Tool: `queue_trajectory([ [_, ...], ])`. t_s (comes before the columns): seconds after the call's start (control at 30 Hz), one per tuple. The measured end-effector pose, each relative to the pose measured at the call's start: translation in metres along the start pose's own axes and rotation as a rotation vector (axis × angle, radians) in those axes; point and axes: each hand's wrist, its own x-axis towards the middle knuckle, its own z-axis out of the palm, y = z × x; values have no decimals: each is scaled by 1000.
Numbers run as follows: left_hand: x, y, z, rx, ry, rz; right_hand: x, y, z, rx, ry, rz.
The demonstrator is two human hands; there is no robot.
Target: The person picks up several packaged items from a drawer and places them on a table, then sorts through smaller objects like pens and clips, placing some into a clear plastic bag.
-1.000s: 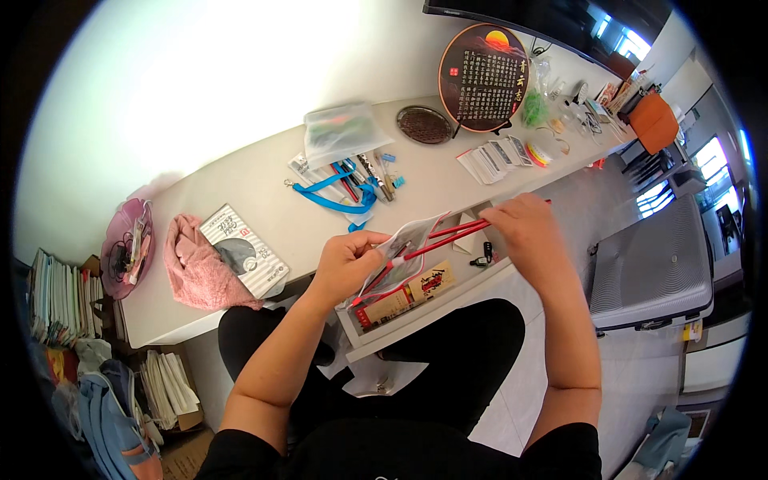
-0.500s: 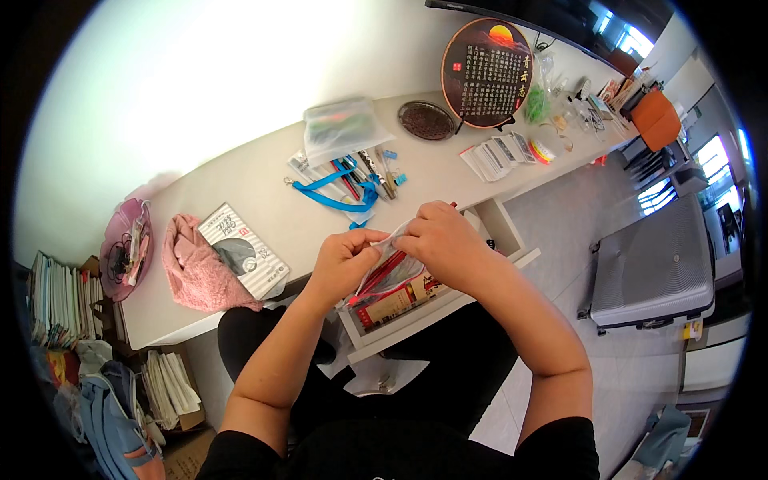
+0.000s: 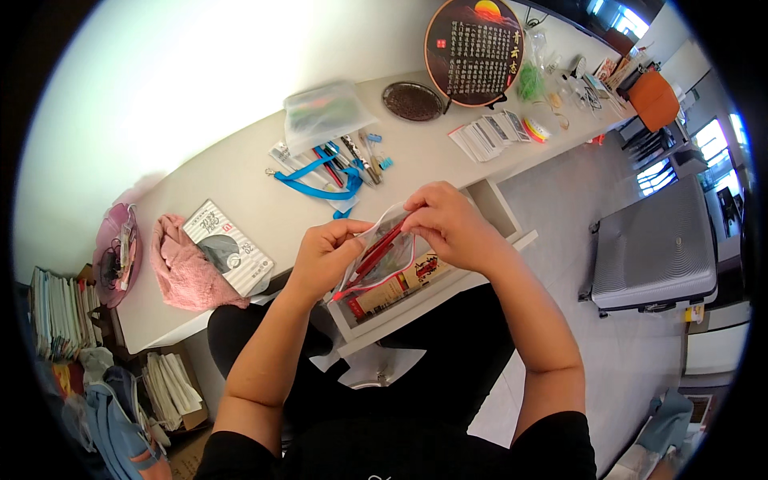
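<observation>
Pinching a clear zip pouch [image 3: 382, 254] with red pens inside, both hands meet above the open desk drawer [image 3: 432, 276]. The left hand [image 3: 324, 254] clamps its lower edge; the right hand [image 3: 452, 226] curls fingers shut on its top. At twelve o'clock lie a blue lanyard [image 3: 316, 186] and loose pens [image 3: 352, 152]; at nine o'clock, a pink cloth [image 3: 186, 268].

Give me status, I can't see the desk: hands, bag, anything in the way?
Left hand and right hand both grip the clear bag. Red pens inside, over the open drawer. Nothing in the way.
</observation>
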Motion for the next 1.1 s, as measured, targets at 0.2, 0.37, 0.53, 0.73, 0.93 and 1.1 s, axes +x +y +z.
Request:
queue_trajectory([
  [0.2, -2, -1, 4, 62, 4, -5, -8, 20, -19, -79, 148, 128],
  [0.37, -6, 2, 12, 50, -22, -57, -12, 25, -23, 172, 91, 299],
  [0.53, -4, -4, 13, 96, -5, -12, -8, 24, -12, 70, 116, 224],
  [0.73, -1, -4, 11, 104, 25, 12, -1, 0, -15, 85, 8, 141],
  [0.93, -1, -1, 11, 115, 27, 20, 0, -3, -42, 134, -52, 91],
  [1.1, -2, -4, 11, 112, 10, -1, 4, 12, -34, 232, -128, 200],
])
